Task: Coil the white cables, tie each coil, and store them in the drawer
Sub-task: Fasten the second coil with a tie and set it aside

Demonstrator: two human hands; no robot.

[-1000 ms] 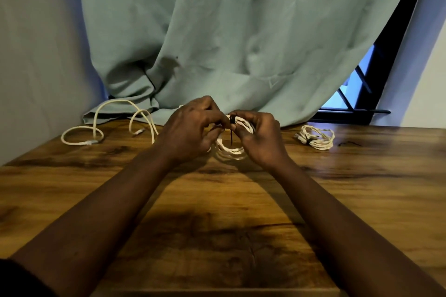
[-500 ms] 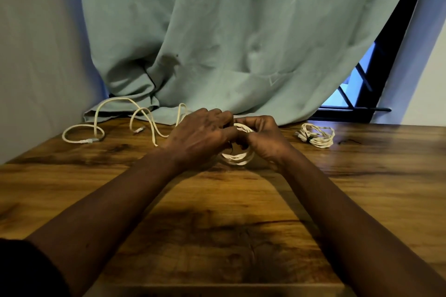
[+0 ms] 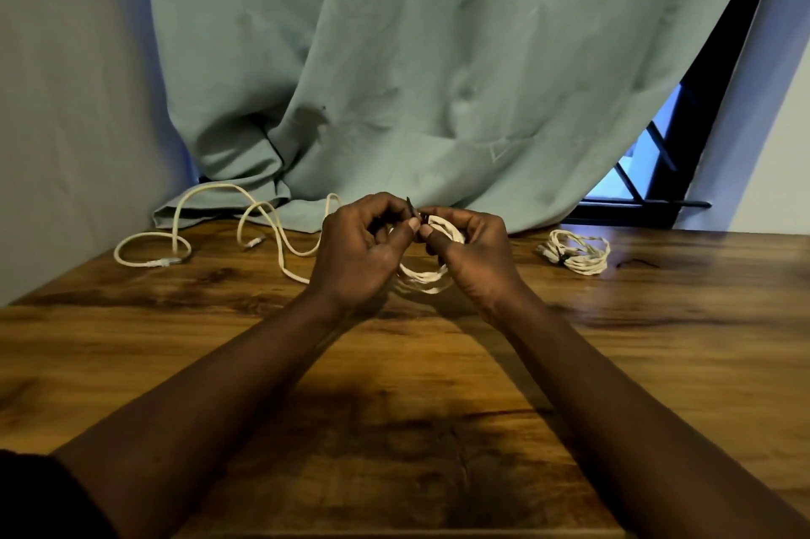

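white cable coil point(image 3: 426, 275) sits between both hands, just above grainy wooden table point(image 3: 131, 354). left hand point(image 3: 364, 253) pinches thin black tie point(image 3: 410, 205) at coil top; right hand point(image 3: 475, 260) grips coil's round loops.

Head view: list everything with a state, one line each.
Held coil: wound, gripped at its top.
Black tie: pinched at coil's top, end sticking up.
Left hand: pinches black tie.
Right hand: grips held coil.
Right coil: tied, lying on table.
Left cable: uncoiled, sprawled on table.
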